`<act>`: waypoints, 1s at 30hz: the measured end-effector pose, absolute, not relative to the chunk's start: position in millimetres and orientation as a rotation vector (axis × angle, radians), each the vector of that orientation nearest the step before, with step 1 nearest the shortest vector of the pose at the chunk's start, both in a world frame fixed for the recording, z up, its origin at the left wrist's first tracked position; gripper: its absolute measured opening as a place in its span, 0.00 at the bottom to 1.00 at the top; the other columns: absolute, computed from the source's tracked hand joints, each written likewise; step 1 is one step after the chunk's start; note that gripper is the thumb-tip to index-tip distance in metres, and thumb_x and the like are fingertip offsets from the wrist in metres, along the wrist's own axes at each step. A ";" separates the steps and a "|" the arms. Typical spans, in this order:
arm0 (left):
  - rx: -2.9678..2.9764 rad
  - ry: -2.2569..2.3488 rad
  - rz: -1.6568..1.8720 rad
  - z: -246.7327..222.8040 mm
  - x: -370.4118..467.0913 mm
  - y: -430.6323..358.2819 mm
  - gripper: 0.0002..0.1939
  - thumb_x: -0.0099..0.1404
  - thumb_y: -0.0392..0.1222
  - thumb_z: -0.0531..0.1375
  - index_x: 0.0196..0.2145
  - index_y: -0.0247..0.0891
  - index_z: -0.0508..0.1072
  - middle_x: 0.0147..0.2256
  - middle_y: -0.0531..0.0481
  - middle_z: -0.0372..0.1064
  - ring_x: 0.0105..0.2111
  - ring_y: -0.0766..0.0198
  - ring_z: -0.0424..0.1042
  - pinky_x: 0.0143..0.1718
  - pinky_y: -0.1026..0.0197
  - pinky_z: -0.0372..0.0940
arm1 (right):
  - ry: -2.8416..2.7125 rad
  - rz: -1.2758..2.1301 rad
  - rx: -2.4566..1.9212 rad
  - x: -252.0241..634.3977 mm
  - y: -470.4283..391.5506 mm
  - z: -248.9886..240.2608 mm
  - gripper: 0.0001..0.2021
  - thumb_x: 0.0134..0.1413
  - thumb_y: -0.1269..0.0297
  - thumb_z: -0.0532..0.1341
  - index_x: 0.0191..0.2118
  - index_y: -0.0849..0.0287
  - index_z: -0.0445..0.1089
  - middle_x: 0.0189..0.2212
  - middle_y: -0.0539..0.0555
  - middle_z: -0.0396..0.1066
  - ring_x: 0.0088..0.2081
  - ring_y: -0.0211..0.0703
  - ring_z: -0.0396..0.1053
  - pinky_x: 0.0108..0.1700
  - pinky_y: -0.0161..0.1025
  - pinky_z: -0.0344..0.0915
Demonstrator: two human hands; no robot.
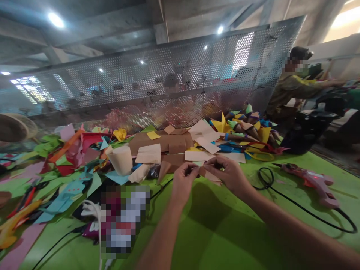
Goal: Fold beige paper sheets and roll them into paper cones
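Above the green table, my two hands meet at a small piece of tan paper (211, 176). My left hand (184, 178) pinches its left edge between thumb and fingers. The fingers of my right hand (226, 172) are closed on the same piece from the right and hide part of it. Just beyond my hands lie brown paper sheets (176, 144) and cream paper pieces (204, 137). A pink glue gun (315, 183) rests on the table to the right, a red light showing on its body.
Coloured paper scraps (75, 150) heap up at the left, near a cream paper cup shape (120, 160). A yellow-handled tool (17, 225) and a power strip with cords (92, 227) lie left. Paper cones (250, 127) pile at back right. A perforated metal screen (168, 82) stands behind; another person (298, 82) sits right.
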State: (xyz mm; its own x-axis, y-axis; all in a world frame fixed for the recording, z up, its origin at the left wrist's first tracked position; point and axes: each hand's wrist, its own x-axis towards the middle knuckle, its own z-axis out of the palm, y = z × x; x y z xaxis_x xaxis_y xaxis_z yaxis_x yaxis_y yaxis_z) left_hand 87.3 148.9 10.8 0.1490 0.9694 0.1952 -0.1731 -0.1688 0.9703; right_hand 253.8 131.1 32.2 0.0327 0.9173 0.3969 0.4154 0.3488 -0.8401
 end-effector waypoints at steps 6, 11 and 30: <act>1.344 0.914 1.259 13.0 89.0 144.5 0.10 0.57 0.45 0.67 0.30 0.35 0.75 0.26 0.52 0.71 0.28 0.67 0.68 0.32 0.65 0.63 | -1.529 0.743 -1.231 261.5 128.4 24.6 0.12 0.50 0.53 0.65 0.34 0.57 0.76 0.32 0.55 0.76 0.32 0.45 0.70 0.34 0.40 0.64; 1.371 0.929 1.274 9.6 87.7 146.2 0.11 0.58 0.47 0.66 0.32 0.36 0.75 0.27 0.51 0.71 0.28 0.66 0.69 0.32 0.65 0.63 | -1.516 0.753 -1.217 262.9 128.2 22.6 0.14 0.48 0.55 0.67 0.38 0.56 0.77 0.31 0.53 0.75 0.31 0.43 0.68 0.32 0.39 0.63; 1.468 0.964 1.258 13.0 87.0 142.5 0.09 0.60 0.44 0.65 0.35 0.37 0.75 0.32 0.49 0.75 0.33 0.64 0.73 0.34 0.65 0.65 | -1.637 0.707 -1.273 265.7 127.7 21.8 0.15 0.54 0.51 0.62 0.27 0.57 0.76 0.22 0.50 0.69 0.25 0.40 0.63 0.26 0.36 0.55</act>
